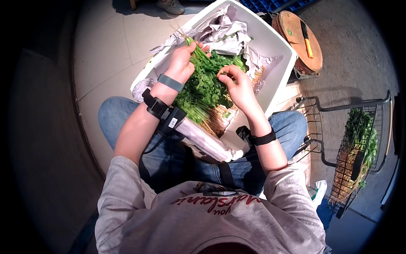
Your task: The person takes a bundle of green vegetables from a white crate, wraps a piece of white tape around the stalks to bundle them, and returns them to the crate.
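My left hand [183, 62] grips a bunch of leafy herbs, seemingly coriander [200, 54], by its green stems. Thin roots stick out past the fingers toward the far left, and the leaves hang toward the middle of a white foam box [287, 47]. At the right side of the leaves is my right hand [237, 85], thumb and forefinger brought close together; whether a leaf is pinched there is unclear. More herbs [198, 111] lie beneath both hands, with tan roots [217, 122] at the near side. Crumpled white paper [233, 36] lines the box.
Right of the box, a yellow-handled knife [308, 47] rests on a round wooden chopping block [290, 41]. A wire cart [352, 103] at right holds rooted greens [356, 127]. Beyond the box are blue plastic grating [263, 4] and another person's shoe [171, 6].
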The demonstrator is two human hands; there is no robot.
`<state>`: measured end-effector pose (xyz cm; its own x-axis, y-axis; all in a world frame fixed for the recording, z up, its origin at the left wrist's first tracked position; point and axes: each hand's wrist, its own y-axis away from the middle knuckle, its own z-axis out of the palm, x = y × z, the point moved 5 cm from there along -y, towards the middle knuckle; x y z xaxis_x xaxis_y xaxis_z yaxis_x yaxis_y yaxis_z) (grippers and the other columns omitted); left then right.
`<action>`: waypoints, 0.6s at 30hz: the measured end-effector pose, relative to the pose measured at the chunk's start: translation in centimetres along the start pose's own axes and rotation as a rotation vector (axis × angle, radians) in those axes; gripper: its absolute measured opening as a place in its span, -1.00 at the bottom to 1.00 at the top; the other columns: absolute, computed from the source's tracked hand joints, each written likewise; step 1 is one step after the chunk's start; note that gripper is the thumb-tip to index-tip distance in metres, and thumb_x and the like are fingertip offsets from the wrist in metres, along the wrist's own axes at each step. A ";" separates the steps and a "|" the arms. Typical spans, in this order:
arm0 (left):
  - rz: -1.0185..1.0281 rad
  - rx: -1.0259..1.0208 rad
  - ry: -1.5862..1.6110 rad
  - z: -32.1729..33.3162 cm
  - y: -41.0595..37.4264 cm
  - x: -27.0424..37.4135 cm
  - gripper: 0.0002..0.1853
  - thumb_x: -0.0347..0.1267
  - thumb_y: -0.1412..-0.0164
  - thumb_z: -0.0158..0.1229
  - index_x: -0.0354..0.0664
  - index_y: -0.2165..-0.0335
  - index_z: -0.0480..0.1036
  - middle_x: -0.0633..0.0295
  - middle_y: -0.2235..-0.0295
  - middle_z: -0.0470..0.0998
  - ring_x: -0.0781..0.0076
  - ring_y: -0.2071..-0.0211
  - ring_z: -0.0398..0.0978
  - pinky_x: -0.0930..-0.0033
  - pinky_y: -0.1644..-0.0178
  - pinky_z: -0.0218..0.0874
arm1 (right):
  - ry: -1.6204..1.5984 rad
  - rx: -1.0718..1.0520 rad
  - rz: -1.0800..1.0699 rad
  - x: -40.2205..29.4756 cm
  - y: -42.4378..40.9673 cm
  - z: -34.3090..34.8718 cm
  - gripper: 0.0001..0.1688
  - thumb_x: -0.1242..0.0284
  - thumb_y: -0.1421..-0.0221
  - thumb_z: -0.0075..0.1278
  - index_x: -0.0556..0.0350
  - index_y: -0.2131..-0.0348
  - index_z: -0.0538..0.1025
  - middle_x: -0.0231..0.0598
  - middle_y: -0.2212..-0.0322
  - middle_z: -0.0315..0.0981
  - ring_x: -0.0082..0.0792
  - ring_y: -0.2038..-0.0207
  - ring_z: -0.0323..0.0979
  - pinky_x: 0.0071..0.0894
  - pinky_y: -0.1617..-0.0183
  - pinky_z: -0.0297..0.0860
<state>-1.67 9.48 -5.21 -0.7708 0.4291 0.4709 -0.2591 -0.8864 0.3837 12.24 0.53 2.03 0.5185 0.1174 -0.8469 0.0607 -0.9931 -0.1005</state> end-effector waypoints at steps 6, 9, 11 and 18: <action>0.043 0.031 0.070 0.3 0.3 0.8 -0.79 -0.41 -0.25 -0.28 -0.38 0.37 0.21 0.02 0.35 0.32 0.11 0.23 0.39 -0.03 0.08 0.27 | -0.513 -0.195 0.143 0.2 0.1 -1.2 -0.91 0.52 -0.08 -0.16 0.17 0.39 0.38 -0.50 0.49 0.27 -0.64 0.38 0.22 -0.68 0.22 0.14; 0.076 0.069 0.124 -1.3 -0.5 3.3 -0.80 -0.40 -0.26 -0.32 -0.36 0.35 0.16 0.04 0.36 0.30 0.15 0.24 0.40 -0.10 0.06 0.24 | -0.563 -0.182 0.055 -0.8 0.8 -3.5 -0.92 0.52 -0.07 -0.15 0.16 0.41 0.38 -0.49 0.48 0.29 -0.67 0.34 0.22 -0.70 0.19 0.14; 0.080 0.012 0.223 -1.8 -1.0 4.7 -0.80 -0.39 -0.26 -0.33 -0.36 0.34 0.13 0.07 0.36 0.30 0.13 0.23 0.40 -0.16 0.03 0.18 | -0.245 -0.056 0.118 1.4 0.5 -5.6 -0.86 0.58 0.02 -0.08 0.14 0.36 0.43 -0.42 0.44 0.38 -0.53 0.34 0.32 -0.60 0.19 0.20; 0.056 0.084 0.411 -1.5 -0.9 5.6 -0.84 -0.40 -0.26 -0.32 -0.31 0.31 0.11 0.11 0.37 0.30 0.13 0.22 0.41 -0.18 0.04 0.14 | 0.567 0.135 -0.101 1.6 1.5 -6.5 -0.80 0.53 0.13 0.02 0.15 0.37 0.48 -0.19 0.45 0.46 -0.30 0.31 0.43 -0.37 0.22 0.30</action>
<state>-6.63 12.48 -4.06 -0.9548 0.2603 0.1431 -0.1747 -0.8817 0.4383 18.71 -0.77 3.91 0.8932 0.1558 -0.4218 0.0437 -0.9637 -0.2635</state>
